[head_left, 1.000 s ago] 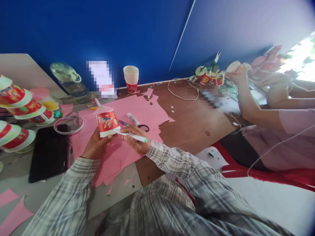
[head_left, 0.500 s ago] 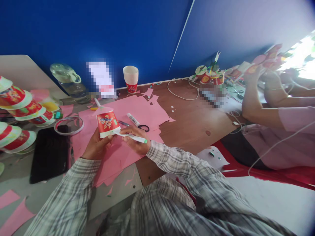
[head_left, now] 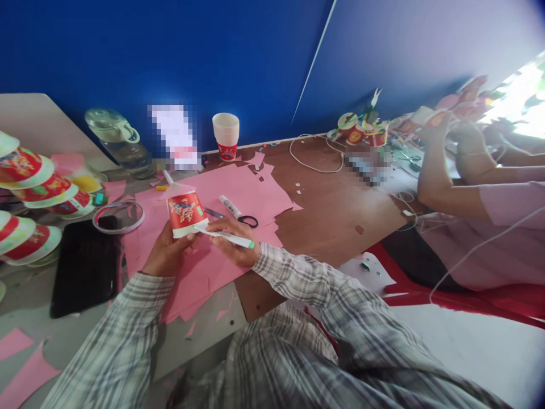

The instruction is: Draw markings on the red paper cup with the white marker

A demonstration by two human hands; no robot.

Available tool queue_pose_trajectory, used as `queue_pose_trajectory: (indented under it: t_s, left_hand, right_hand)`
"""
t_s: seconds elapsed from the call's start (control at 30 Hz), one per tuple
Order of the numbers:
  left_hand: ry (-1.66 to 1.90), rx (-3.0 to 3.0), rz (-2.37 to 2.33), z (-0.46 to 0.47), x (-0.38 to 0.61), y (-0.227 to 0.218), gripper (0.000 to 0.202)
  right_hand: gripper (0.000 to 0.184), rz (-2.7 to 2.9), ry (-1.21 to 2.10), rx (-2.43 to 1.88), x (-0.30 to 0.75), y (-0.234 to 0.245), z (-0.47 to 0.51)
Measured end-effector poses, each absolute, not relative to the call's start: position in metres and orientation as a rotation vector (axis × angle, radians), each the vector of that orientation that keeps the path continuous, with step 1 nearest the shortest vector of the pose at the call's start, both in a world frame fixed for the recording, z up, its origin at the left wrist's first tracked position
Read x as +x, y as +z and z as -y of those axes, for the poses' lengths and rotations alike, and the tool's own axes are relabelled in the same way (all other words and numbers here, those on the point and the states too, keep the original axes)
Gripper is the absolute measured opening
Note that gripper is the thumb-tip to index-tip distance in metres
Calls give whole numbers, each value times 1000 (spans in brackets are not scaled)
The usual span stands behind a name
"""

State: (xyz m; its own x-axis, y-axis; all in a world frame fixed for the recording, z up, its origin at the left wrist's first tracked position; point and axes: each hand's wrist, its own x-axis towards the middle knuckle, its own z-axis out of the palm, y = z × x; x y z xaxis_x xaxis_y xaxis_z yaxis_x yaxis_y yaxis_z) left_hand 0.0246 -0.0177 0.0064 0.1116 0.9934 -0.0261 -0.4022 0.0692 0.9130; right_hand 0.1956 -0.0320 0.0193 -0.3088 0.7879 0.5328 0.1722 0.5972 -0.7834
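My left hand is closed around the lower left side of a red paper cup with a white band and a printed figure. The cup is upside down, and a pink paper piece shows at its top. Pinched in my right hand is a white marker with a green end; its tip meets the cup's white rim. Beneath both hands lie large pink paper sheets. A glue stick and scissors with black handles rest on the paper just beyond my right hand.
Stacked decorated cups, a black tablet-like slab and a tape roll are at left. A water bottle and nested paper cups stand by the blue wall. At right, another person's arms are raised near several cups.
The marker tip has shifted very slightly left along the cup's white rim. Both hands keep their hold; the view has moved a little.
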Motion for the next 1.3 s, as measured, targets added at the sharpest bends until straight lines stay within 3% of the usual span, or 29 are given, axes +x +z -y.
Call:
queue_pose_trajectory:
  t_s: [1.3]
  left_hand:
    - [1225,1026,-860,16,24,4,48]
  right_hand:
    - [19,1744,678,-818,198,19,35]
